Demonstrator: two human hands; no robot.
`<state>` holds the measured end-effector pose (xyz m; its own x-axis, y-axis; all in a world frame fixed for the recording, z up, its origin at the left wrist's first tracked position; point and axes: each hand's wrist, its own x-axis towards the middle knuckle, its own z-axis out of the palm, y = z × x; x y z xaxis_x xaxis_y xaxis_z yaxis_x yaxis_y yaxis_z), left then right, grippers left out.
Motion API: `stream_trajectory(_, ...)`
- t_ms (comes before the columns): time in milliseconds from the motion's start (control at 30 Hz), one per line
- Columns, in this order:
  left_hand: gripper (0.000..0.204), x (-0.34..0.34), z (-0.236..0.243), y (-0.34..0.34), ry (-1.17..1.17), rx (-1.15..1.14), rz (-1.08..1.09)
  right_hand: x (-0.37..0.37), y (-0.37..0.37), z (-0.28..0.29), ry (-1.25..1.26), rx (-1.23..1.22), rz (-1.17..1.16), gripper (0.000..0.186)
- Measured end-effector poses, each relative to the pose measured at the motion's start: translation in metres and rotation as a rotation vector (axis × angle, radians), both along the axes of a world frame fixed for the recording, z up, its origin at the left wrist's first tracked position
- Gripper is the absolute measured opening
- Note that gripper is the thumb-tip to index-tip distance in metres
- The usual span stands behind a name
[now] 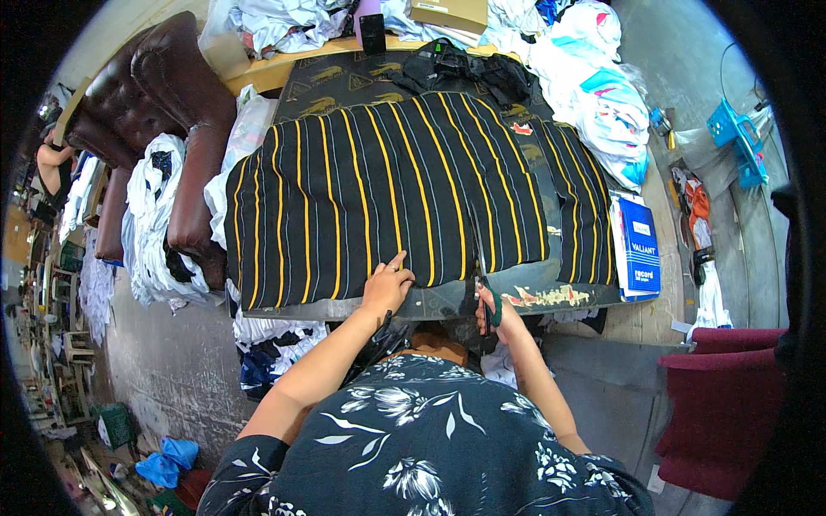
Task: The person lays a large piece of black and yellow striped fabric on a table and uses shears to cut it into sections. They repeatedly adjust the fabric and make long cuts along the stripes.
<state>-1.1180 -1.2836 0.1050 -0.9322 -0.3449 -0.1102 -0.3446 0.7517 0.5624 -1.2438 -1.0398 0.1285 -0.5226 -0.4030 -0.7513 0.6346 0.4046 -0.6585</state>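
Black cloth with yellow and grey stripes lies spread over a dark board on the table. Flat on its near edge rests my left hand, fingers extended and a ring on one of them. My right hand, with a dark green wrap around it, is closed on the handles of a pair of scissors. Their blades point away from me into a slit in the cloth's near edge; the fingers partly hide the handles. A narrower striped piece lies to the right, apart from the large one.
A blue book lies at the table's right edge. Behind the cloth are crumpled black fabric, a dark phone and a cardboard box. White garments are heaped far right. A brown leather armchair stands left, maroon fabric right.
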Motion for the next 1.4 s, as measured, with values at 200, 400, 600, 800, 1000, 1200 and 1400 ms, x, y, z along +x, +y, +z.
stream_trajectory(200,0.012,0.007,0.005,0.001,-0.001,0.016,-0.024,-0.027,-0.012,0.003,0.032,-0.005,0.086,0.054)
stream_trajectory(400,0.012,0.011,0.005,0.004,-0.011,0.062,-0.001,-0.028,-0.016,-0.002,0.089,-0.015,0.091,0.052)
stream_trajectory(600,0.013,0.018,0.003,0.004,-0.006,0.101,-0.016,-0.02,-0.013,0.002,0.11,-0.003,0.096,0.053)
stream_trajectory(800,0.015,0.025,0.003,0.003,-0.035,0.152,-0.041,-0.041,-0.024,0.008,0.07,0.023,0.126,0.055)
stream_trajectory(1000,0.016,0.031,0.002,0.003,-0.026,0.212,-0.051,-0.045,-0.025,-0.001,0.087,-0.036,0.12,0.051)
stream_trajectory(1200,0.015,0.036,0.005,0.001,-0.02,0.212,-0.082,-0.052,-0.026,0.002,0.063,-0.019,0.114,0.052)
stream_trajectory(1400,0.015,0.04,0.008,0.001,-0.033,0.244,-0.094,-0.081,-0.049,0.005,0.058,-0.029,0.15,0.055)
